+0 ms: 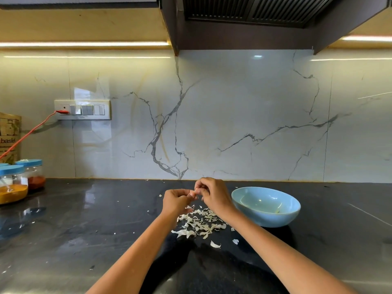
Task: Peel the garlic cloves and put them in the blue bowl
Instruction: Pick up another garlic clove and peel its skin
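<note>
**One clove in hand, peel heap below, bowl to the right**

One garlic clove (pixel 194 193), barely visible, pinched between the fingertips of both hands above the counter; it shows only as a pale sliver, so how much skin remains cannot be told.

Left hand (pixel 177 200): fingers curled, gripping the clove from the 9 o'clock side, apparently to steady it.

Right hand (pixel 212 193): fingers curled over the clove from 3 o'clock, thumb and forefinger nipping at it, probably stripping skin.

Peel heap (pixel 200 222): many dry white scraps on the black counter (pixel 95 219), directly under the hands at 6 o'clock from them; the hands seem held there so the skins fall in one place. Stray flakes lie further out.

Blue bowl (pixel 266 206): at 3 o'clock from the hands, just beside the right wrist, likely set close for a short drop. A small pale piece lies near its inner right wall; whether it is a clove cannot be told.

Spice jars (pixel 19 183): blue-lidded, far off at 9 o'clock, with orange and red powder.

Switch panel (pixel 82 109): on the marble wall at 10 o'clock, a red cord plugged in.
</note>
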